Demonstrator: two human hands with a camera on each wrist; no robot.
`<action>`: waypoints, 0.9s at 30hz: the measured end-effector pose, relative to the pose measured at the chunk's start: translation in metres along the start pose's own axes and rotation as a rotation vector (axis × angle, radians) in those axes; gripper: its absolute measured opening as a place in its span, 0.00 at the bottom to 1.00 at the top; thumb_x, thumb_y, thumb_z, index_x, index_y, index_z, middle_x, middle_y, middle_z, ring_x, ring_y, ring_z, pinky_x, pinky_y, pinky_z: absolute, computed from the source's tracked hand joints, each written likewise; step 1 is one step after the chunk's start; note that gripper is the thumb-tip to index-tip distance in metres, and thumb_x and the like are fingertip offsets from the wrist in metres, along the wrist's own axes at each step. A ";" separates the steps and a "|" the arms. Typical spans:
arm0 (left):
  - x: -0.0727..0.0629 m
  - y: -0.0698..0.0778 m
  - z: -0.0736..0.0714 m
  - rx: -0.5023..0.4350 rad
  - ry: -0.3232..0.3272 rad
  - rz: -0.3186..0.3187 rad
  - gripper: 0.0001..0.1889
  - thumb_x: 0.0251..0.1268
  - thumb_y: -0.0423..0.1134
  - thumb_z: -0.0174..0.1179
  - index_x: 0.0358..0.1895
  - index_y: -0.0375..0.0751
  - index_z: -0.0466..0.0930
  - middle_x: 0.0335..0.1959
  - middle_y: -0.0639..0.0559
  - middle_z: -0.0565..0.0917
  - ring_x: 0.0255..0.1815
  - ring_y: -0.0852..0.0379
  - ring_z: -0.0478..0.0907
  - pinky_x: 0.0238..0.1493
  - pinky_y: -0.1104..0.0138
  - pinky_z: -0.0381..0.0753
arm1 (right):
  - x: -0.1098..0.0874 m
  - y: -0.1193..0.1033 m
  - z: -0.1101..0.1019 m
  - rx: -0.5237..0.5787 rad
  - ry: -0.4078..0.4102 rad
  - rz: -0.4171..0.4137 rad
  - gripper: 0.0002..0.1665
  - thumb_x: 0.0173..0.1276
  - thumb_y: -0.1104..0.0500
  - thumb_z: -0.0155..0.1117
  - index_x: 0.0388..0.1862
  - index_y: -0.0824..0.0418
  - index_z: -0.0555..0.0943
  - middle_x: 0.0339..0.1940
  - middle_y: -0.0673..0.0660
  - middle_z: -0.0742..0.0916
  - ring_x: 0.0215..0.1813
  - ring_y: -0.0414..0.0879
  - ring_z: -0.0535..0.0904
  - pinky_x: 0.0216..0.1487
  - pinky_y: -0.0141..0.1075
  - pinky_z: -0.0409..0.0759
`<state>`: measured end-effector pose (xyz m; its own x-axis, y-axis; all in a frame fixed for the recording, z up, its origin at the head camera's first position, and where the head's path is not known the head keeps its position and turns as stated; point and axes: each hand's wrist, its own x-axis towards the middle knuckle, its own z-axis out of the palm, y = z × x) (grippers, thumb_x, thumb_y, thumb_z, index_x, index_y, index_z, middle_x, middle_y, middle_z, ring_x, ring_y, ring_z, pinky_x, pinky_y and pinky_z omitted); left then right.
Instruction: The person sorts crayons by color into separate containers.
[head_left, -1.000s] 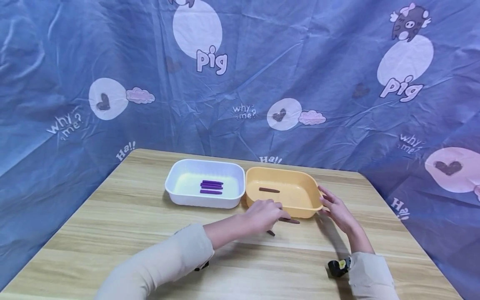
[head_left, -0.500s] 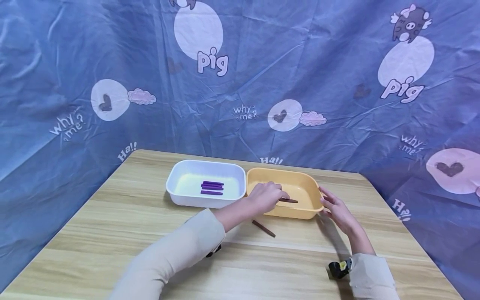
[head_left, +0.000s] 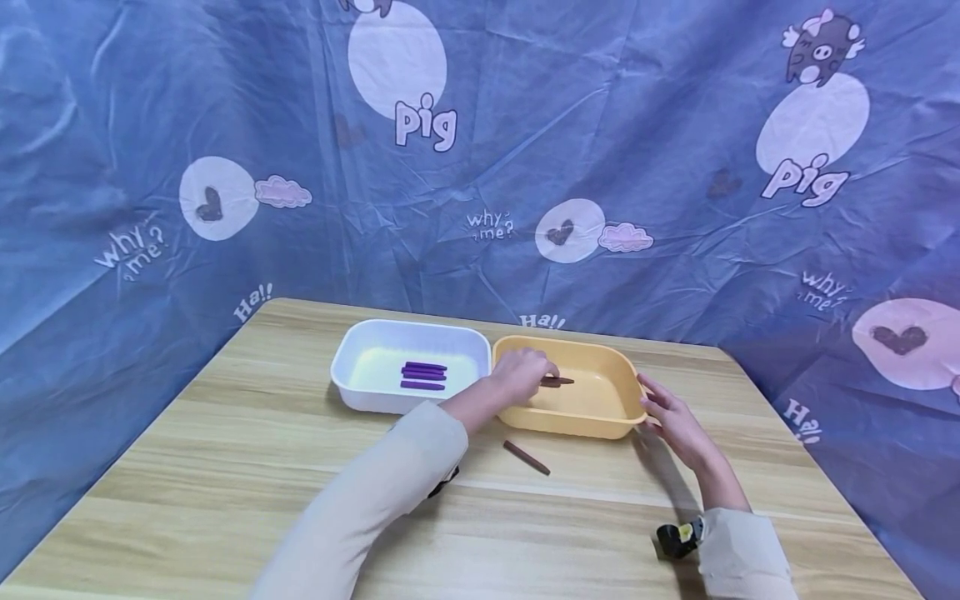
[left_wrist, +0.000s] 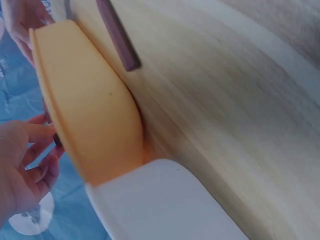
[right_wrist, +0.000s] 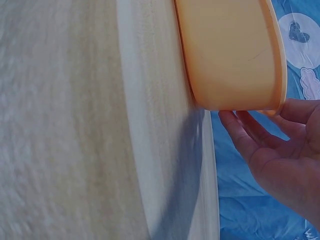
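In the head view my left hand (head_left: 522,375) reaches into the orange tub (head_left: 570,425) and pinches a brown crayon (head_left: 567,381). Another brown crayon lies right against it, partly hidden by the fingers. The left wrist view shows thumb and fingertips around the dark end of the crayon (left_wrist: 58,140), just beyond the tub's rim. My right hand (head_left: 678,422) grips the tub's right end, thumb at the rim and fingers against the outer wall, as the right wrist view shows. One more brown crayon (head_left: 527,457) lies on the table in front of the tub.
A white tub (head_left: 405,404) stands against the orange one's left side, with several purple crayons (head_left: 423,375) in it. Both sit on a wooden table (head_left: 570,533), near its back edge. A blue printed cloth (head_left: 480,167) hangs behind.
My left hand has carried the brown crayon from the table in front into the orange tub, then leftward beside the crayon lying there. The right hand stays on the tub.
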<state>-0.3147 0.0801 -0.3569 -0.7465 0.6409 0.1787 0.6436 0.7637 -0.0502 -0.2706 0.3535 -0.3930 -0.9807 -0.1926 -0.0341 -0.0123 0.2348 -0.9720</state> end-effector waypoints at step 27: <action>0.024 -0.010 0.036 0.037 -0.145 -0.045 0.17 0.61 0.33 0.57 0.41 0.66 0.84 0.38 0.62 0.81 0.32 0.59 0.74 0.28 0.70 0.74 | -0.002 -0.002 0.000 -0.009 0.013 0.006 0.32 0.75 0.63 0.39 0.72 0.67 0.43 0.67 0.75 0.56 0.51 0.43 0.71 0.45 0.32 0.75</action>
<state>-0.3455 0.0907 -0.3877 -0.7928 0.6083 0.0379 0.6042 0.7926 -0.0825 -0.2687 0.3537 -0.3913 -0.9831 -0.1792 -0.0366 -0.0084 0.2442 -0.9697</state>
